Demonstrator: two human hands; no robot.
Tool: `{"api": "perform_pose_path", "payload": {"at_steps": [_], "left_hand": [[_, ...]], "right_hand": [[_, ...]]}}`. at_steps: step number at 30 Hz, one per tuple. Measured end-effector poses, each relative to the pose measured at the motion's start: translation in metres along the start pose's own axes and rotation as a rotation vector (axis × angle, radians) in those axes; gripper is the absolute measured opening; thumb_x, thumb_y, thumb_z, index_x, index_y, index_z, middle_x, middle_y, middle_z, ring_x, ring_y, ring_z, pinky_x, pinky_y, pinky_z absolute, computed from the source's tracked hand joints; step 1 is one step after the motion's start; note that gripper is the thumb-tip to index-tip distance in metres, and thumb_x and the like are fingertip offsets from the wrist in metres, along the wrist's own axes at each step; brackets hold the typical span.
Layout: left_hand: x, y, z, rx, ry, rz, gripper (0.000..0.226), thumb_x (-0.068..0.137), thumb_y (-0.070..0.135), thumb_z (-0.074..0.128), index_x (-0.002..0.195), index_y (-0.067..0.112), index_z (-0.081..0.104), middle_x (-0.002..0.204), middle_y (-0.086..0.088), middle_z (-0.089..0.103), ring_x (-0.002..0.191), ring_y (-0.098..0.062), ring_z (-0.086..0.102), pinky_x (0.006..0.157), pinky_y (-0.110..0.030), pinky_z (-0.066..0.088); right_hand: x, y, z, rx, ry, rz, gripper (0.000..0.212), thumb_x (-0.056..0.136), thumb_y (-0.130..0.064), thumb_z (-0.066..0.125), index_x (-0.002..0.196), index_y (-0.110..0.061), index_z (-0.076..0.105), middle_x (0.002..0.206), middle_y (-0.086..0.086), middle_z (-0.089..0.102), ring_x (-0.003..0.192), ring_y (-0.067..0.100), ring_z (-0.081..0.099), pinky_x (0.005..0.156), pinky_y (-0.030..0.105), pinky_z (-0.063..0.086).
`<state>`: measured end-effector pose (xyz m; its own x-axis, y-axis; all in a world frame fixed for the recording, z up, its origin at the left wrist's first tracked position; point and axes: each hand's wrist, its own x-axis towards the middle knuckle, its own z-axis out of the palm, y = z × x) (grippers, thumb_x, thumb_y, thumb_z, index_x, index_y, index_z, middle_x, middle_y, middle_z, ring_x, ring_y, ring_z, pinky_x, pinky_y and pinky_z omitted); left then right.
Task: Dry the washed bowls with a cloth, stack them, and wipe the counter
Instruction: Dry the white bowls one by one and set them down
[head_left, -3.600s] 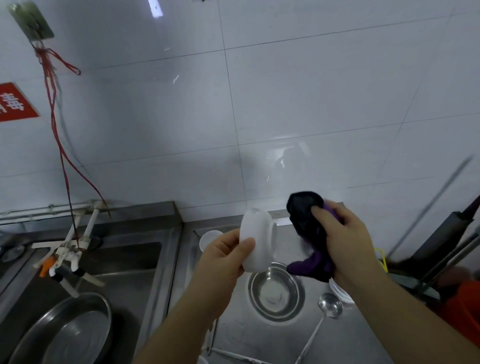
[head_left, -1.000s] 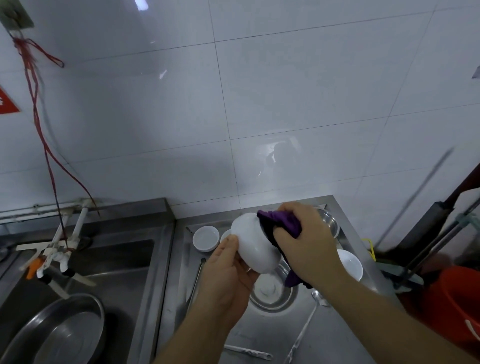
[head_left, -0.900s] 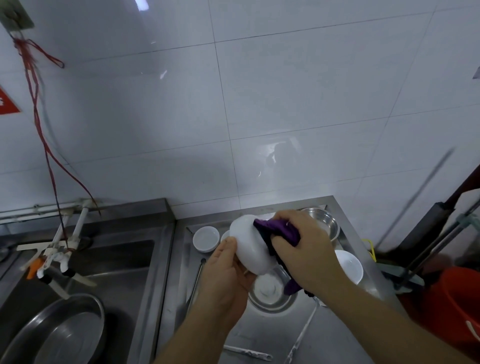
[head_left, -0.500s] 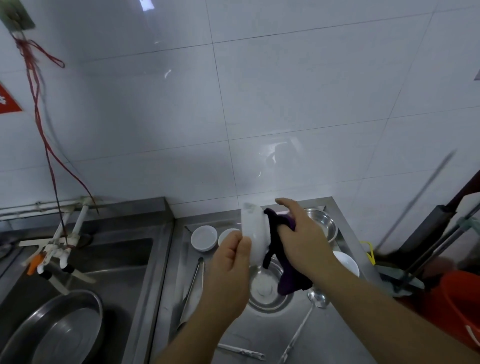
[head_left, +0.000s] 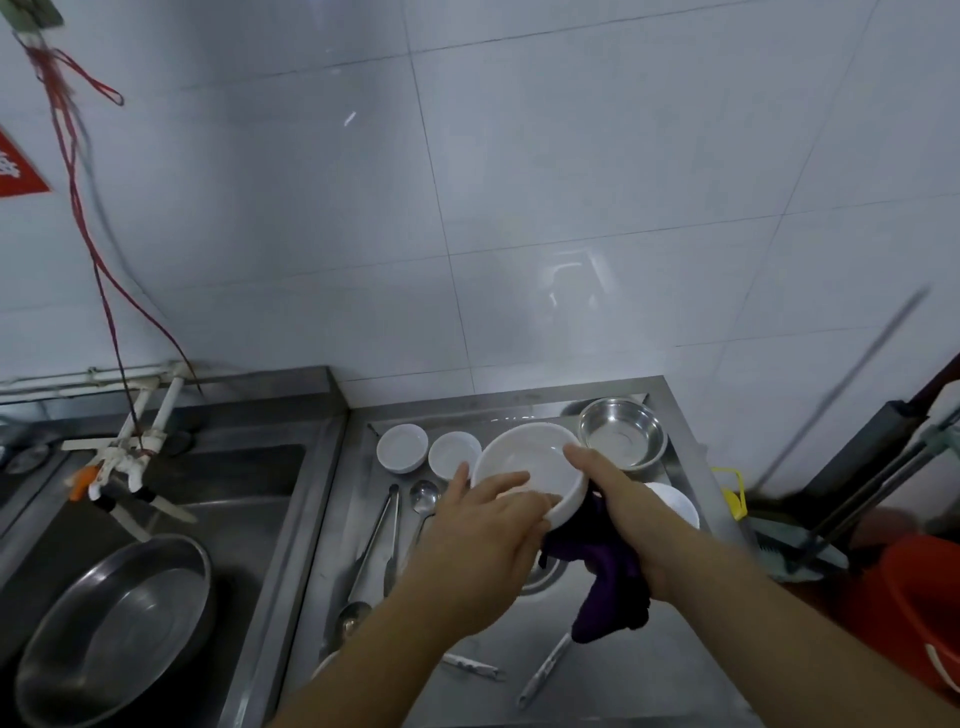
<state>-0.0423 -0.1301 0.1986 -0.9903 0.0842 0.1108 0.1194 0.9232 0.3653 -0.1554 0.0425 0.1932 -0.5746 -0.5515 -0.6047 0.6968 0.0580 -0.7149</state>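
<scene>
A white bowl (head_left: 535, 462) is held mouth-up over the steel counter (head_left: 467, 634), between both hands. My left hand (head_left: 483, 545) grips its near rim, thumb inside. My right hand (head_left: 618, 514) holds the bowl's right side with a purple cloth (head_left: 605, 587) bunched under the palm and hanging down. Two small white dishes (head_left: 402, 448) (head_left: 453, 454) sit at the back left of the counter. A steel bowl (head_left: 622, 440) stands at the back right, and another white bowl (head_left: 675, 506) shows behind my right wrist. A steel bowl under my hands is mostly hidden.
Tongs (head_left: 382, 540), ladles (head_left: 423, 499) and small utensils (head_left: 543, 670) lie on the counter. To the left is a sink with a large steel basin (head_left: 114, 629) and a tap (head_left: 130, 457). A red bucket (head_left: 919, 618) and mop handles stand at the right. The tiled wall is close behind.
The white bowl has turned from on edge to mouth-up and come lower over the counter. My right hand with the cloth has shifted from the bowl's inside to its right side and underside.
</scene>
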Motion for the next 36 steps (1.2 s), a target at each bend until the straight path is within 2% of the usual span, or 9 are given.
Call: {"api": "perform_pose_path", "payload": {"at_steps": [3,6,9,13,17,23,28,34,36], "left_hand": [[-0.005,0.013,0.015,-0.188,0.109,-0.025,0.033,0.108,0.048,0.038,0.132,0.037,0.056,0.148,0.027,0.054,0.151,0.003,0.03,0.121,-0.044,0.036],[-0.009,0.017,0.027,-0.347,0.248,-0.144,0.035,0.107,0.051,0.037,0.141,0.046,0.045,0.159,0.03,0.035,0.153,-0.001,0.028,0.116,-0.03,0.035],[-0.008,0.015,0.03,-0.744,0.297,-0.507,0.029,0.104,0.052,0.041,0.13,0.059,0.051,0.135,0.026,0.058,0.126,-0.002,0.059,0.099,-0.027,0.052],[-0.007,0.002,0.044,-1.367,0.137,-0.941,0.021,0.109,0.028,0.053,0.116,0.022,0.072,0.103,-0.007,0.08,0.091,-0.023,0.079,0.07,-0.031,0.064],[-0.019,-0.013,0.067,-1.468,-0.01,-0.988,0.024,0.108,0.026,0.054,0.121,0.014,0.071,0.104,-0.011,0.081,0.096,-0.027,0.079,0.074,-0.034,0.064],[-0.029,-0.018,0.112,-1.486,-0.189,-0.991,0.026,0.109,0.025,0.055,0.128,0.014,0.068,0.116,-0.013,0.078,0.101,-0.028,0.079,0.08,-0.039,0.065],[-0.022,-0.013,0.145,-1.466,-0.28,-0.997,0.031,0.109,0.025,0.056,0.137,0.017,0.063,0.134,-0.012,0.067,0.11,-0.031,0.074,0.078,-0.036,0.065],[-0.013,-0.002,0.191,-1.462,-0.329,-1.079,0.019,0.108,0.023,0.058,0.122,0.02,0.07,0.121,-0.011,0.073,0.098,-0.029,0.078,0.075,-0.038,0.064],[-0.005,0.006,0.205,-1.447,-0.351,-1.098,0.024,0.108,0.023,0.058,0.127,0.018,0.071,0.121,-0.012,0.074,0.096,-0.029,0.079,0.074,-0.038,0.063]], "right_hand": [[-0.003,0.018,-0.013,0.04,-0.041,0.013,0.078,0.043,-0.067,0.098,0.095,-0.011,0.086,0.098,0.014,0.081,0.079,0.029,0.079,0.056,0.031,0.059],[-0.004,0.036,-0.021,0.087,-0.002,0.028,0.08,0.053,-0.064,0.095,0.108,-0.008,0.083,0.109,0.02,0.08,0.089,0.033,0.08,0.06,0.033,0.062],[-0.006,0.051,-0.027,0.14,0.048,0.01,0.077,0.066,-0.064,0.084,0.118,-0.008,0.075,0.098,0.017,0.081,0.069,0.025,0.078,0.051,0.028,0.058],[-0.012,0.069,-0.029,0.191,0.077,-0.008,0.068,0.069,-0.058,0.083,0.118,-0.011,0.073,0.094,0.015,0.082,0.069,0.024,0.079,0.049,0.029,0.058],[-0.018,0.099,-0.035,0.206,0.175,0.019,0.063,0.077,-0.047,0.086,0.124,-0.008,0.072,0.116,0.02,0.078,0.103,0.035,0.078,0.076,0.04,0.066],[-0.033,0.145,-0.05,0.191,0.366,0.03,0.057,0.076,-0.048,0.084,0.107,-0.001,0.079,0.101,0.026,0.079,0.078,0.032,0.079,0.057,0.03,0.061],[-0.037,0.17,-0.076,0.275,0.515,0.001,0.045,0.095,-0.041,0.075,0.099,0.004,0.076,0.089,0.034,0.073,0.071,0.036,0.073,0.057,0.034,0.058],[-0.025,0.195,-0.122,0.213,0.706,0.004,0.022,0.087,-0.014,0.084,0.107,-0.007,0.077,0.094,0.023,0.08,0.084,0.039,0.079,0.079,0.052,0.066],[-0.022,0.2,-0.142,0.188,0.731,0.036,0.02,0.085,-0.013,0.084,0.104,-0.011,0.079,0.092,0.019,0.081,0.083,0.037,0.08,0.07,0.044,0.067]]}}
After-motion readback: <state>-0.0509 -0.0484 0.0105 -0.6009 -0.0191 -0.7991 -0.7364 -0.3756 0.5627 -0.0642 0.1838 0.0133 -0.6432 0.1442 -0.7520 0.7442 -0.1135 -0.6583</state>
